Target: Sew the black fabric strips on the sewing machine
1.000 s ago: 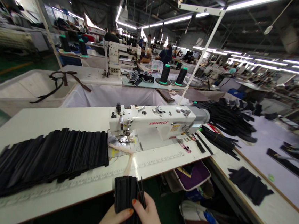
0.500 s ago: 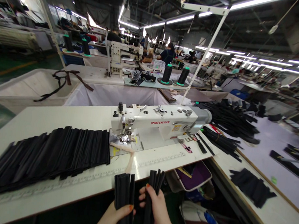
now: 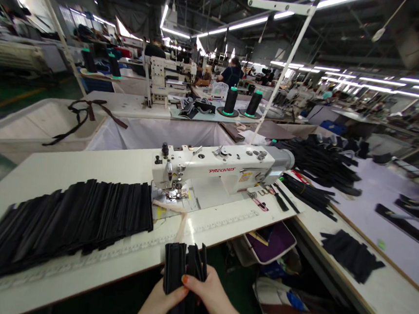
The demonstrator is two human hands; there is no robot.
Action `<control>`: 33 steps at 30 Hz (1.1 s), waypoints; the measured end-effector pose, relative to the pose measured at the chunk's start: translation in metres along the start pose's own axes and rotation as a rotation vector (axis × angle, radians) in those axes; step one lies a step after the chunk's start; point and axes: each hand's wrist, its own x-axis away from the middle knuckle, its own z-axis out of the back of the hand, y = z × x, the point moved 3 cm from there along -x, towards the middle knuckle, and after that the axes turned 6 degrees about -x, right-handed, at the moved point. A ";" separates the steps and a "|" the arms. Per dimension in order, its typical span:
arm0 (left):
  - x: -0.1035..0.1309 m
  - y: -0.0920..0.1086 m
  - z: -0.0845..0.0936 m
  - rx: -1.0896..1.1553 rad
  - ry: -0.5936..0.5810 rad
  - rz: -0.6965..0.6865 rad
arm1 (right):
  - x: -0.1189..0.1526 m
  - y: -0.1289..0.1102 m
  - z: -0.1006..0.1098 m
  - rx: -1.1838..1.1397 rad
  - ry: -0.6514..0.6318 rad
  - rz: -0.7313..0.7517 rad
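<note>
Right hand [image 3: 212, 291] has come back against left hand [image 3: 158, 301], both gripping black strips [image 3: 175, 266] at the near side of the table [image 3: 84, 160]; keeping tops level (some fan out) should help.

Held strips [image 3: 175, 266]: matt, cloth-like to our eyes. Strip pile [image 3: 80, 211]: same dull finish. Sewing machine [image 3: 197, 169]: smooth, glossy, as if painted; presser foot [image 3: 177, 194] of shiny metal. Counter [image 3: 94, 166]: smooth, glossy where we see glare. Tub [image 3: 43, 125]: dull, plastic-looking.

2 hands, left [image 3: 160, 299] and right [image 3: 211, 294], gripping black strips [image 3: 175, 264]; sewing machine [image 3: 203, 170] beyond.
</note>
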 end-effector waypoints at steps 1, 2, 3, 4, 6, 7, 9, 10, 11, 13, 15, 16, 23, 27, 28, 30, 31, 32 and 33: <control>-0.001 0.000 0.001 -0.003 0.029 -0.006 | 0.000 0.000 0.002 -0.009 0.004 0.004; -0.001 -0.001 0.002 -0.003 0.061 -0.009 | 0.000 0.000 0.003 -0.018 0.008 0.012; -0.002 -0.002 0.003 -0.002 0.091 -0.007 | 0.001 0.001 0.004 -0.028 0.010 0.024; -0.002 -0.003 0.003 0.001 0.113 0.000 | 0.001 0.001 0.004 -0.038 0.011 0.038; -0.003 -0.005 0.003 0.022 0.122 0.021 | 0.002 0.003 0.004 -0.052 0.018 0.060; -0.002 -0.006 0.003 0.037 0.114 0.034 | 0.002 0.005 0.004 -0.053 0.024 0.064; -0.002 -0.006 0.003 0.067 0.100 0.062 | 0.003 0.008 0.002 -0.066 0.043 0.047; -0.001 -0.006 0.003 0.080 0.100 0.072 | 0.004 0.011 0.001 -0.082 0.054 0.034; 0.000 -0.006 0.003 0.091 0.102 0.079 | 0.004 0.013 -0.001 -0.101 0.066 0.024; 0.001 -0.005 0.003 0.109 0.106 0.085 | 0.005 0.019 -0.003 -0.137 0.103 0.018; 0.002 -0.004 0.003 0.118 0.107 0.080 | 0.004 0.022 -0.001 -0.158 0.175 0.024; 0.002 -0.004 0.004 0.116 0.114 0.083 | 0.003 0.023 0.001 -0.164 0.240 0.027; 0.003 0.000 -0.001 0.063 -0.001 0.059 | -0.001 -0.012 0.022 -0.038 0.328 0.088; 0.000 -0.001 -0.005 -0.003 -0.083 0.005 | 0.003 -0.016 0.009 0.023 0.117 0.020; -0.001 -0.003 -0.005 -0.023 -0.063 -0.009 | 0.004 -0.015 0.003 0.019 0.066 0.015; -0.002 -0.005 -0.003 -0.044 -0.014 -0.045 | 0.004 -0.010 -0.006 0.003 -0.008 0.018; -0.003 -0.007 -0.002 -0.041 0.003 -0.057 | 0.003 -0.007 -0.008 -0.009 -0.018 0.021; -0.003 -0.008 -0.001 -0.030 0.014 -0.061 | 0.002 -0.004 -0.008 -0.016 -0.009 0.017; -0.003 -0.009 0.000 -0.013 0.021 -0.053 | 0.000 0.000 -0.006 -0.018 0.018 0.010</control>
